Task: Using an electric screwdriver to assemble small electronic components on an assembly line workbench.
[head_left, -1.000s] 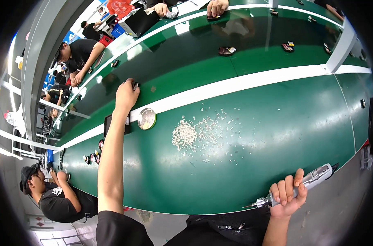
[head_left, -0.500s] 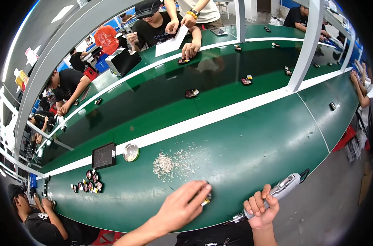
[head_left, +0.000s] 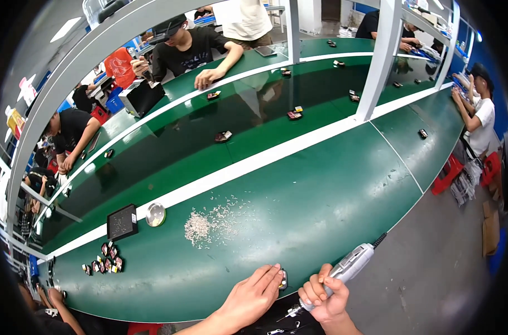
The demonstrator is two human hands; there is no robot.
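Observation:
My left hand (head_left: 255,297) lies low over the green table, its fingers together and hooked over a small black electronic module (head_left: 283,280). Only the module's right edge shows, with a bit of yellow; the rest is under the fingers. In my right hand (head_left: 325,293) is a grey electric screwdriver (head_left: 354,261), wrapped by the fingers. Its thin bit points down and left, at the table's near edge, apart from the module. Farther in lies a loose heap of tiny pale metal pieces, seemingly screws (head_left: 198,228), scattered toward the right.
On the left sit a black tray (head_left: 115,228), a round clear dish (head_left: 156,215) and a cluster of similar black modules (head_left: 105,260). A white strip (head_left: 237,167) and grey posts (head_left: 379,61) divide the table from a dark conveyor (head_left: 254,120) carrying spaced modules. Co-workers sit around.
My view has swung right, so the table's things sit farther left. My left fingers have closed down over the module. Across the conveyor, a white sheet and a standing person's hands are gone from sight.

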